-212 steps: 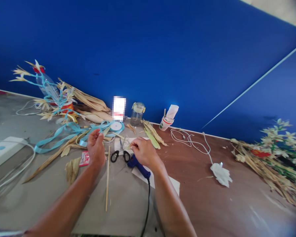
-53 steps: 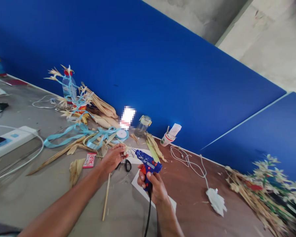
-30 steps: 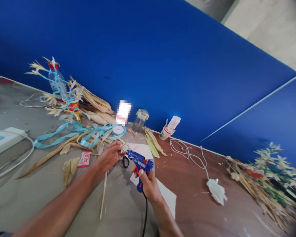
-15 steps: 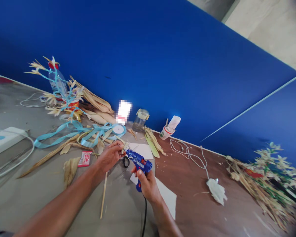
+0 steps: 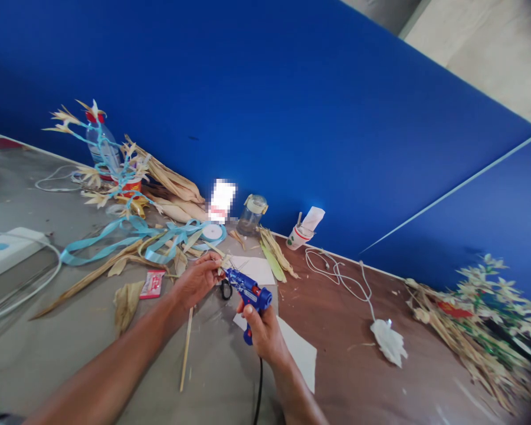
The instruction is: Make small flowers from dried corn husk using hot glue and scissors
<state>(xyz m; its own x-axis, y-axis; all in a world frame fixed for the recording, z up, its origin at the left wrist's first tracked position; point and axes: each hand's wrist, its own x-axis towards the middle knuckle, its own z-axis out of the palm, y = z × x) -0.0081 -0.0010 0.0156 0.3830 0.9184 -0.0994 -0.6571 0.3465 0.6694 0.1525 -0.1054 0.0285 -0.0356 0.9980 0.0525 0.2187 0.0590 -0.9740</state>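
Cluttered grey table [image 5: 71,330], blue wall [image 5: 292,118]: left hand [image 5: 197,280] pinches dried husk piece [image 5: 223,262] just above it, probably light and brittle, best gripped at base, right hand [image 5: 263,330] clenched on glue gun [image 5: 249,290], nozzle at husk.

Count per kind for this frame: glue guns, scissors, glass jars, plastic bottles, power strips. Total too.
Glue gun: 1, in the right hand, nozzle at the husk piece pinched by the left hand
Scissors: 1
Glass jar: 1
Plastic bottle: 1
Power strip: 1
Total: 5
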